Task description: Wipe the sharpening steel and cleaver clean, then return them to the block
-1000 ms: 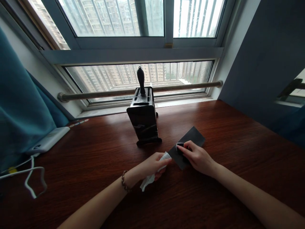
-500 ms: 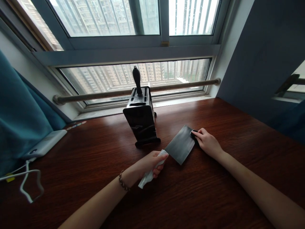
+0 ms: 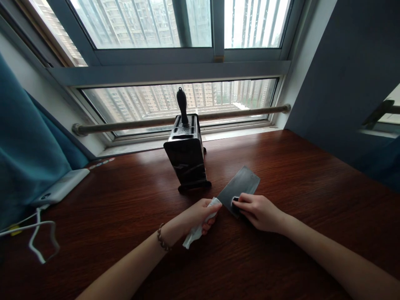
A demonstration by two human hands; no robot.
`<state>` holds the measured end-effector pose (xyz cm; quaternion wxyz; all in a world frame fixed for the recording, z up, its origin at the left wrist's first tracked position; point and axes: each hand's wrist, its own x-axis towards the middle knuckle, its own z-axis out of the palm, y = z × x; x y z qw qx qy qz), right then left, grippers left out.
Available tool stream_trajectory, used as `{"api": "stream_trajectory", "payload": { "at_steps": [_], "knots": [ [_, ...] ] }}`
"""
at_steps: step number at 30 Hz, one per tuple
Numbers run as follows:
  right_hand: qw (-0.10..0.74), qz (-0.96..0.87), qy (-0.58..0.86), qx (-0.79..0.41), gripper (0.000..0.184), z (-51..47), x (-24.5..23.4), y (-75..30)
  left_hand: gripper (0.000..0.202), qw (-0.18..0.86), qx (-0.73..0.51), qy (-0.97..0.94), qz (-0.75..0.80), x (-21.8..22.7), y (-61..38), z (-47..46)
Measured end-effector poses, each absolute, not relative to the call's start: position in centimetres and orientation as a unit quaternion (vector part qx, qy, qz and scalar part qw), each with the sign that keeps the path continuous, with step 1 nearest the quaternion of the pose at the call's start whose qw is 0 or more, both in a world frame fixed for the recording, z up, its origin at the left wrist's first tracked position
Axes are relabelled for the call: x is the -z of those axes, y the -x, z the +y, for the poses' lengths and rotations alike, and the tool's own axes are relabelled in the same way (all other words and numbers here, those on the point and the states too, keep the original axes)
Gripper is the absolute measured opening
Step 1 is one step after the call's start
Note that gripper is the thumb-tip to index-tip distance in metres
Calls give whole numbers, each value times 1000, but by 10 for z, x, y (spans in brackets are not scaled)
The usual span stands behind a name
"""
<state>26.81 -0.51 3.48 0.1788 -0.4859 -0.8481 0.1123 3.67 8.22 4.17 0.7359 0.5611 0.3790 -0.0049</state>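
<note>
A broad cleaver blade lies flat on the dark wooden table. My left hand is closed around its handle, which is wrapped in a white tissue. My right hand pinches a small dark pad with a pale edge and presses it on the blade's near end, next to the handle. A beaded bracelet sits on my left wrist.
A black knife block stands just behind the blade, with one black-handled knife in it. A white power bank and white cable lie at the left by a teal curtain. A window rail runs behind; a blue wall stands right.
My right hand slid the pad out to the blade's far tip, then back to the end by the handle. My left hand kept its hold on the handle.
</note>
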Motion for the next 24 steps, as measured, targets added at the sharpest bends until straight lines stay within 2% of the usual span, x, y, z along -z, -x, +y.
{"api": "stream_trajectory", "payload": {
  "at_steps": [3,6,13,16,18,19,21,24],
  "knots": [
    [132,-896,420,-56,36,-12,-34,-252,42,728,-1,-573,376,-42,-37,81],
    [135,-906,400,-34,36,-11,-31,-253,42,731,-3,-572,373,-43,-37,80],
    [271,-869,381,-164,38,-4,-31,-265,42,734,7,-566,376,-41,-36,83],
    [401,-794,442,-119,40,-1,-24,-265,42,729,4,-577,369,-41,-36,83],
    [441,-736,511,-46,38,1,-19,-263,41,731,4,-574,370,-41,-36,82],
    [431,-728,533,-16,37,2,-18,-261,41,731,5,-572,372,-42,-36,82],
    [358,-765,536,19,36,2,-18,-256,40,727,6,-574,376,-44,-37,81],
    [240,-850,467,35,40,1,-22,-249,41,720,12,-581,378,-46,-38,80]
  ]
}}
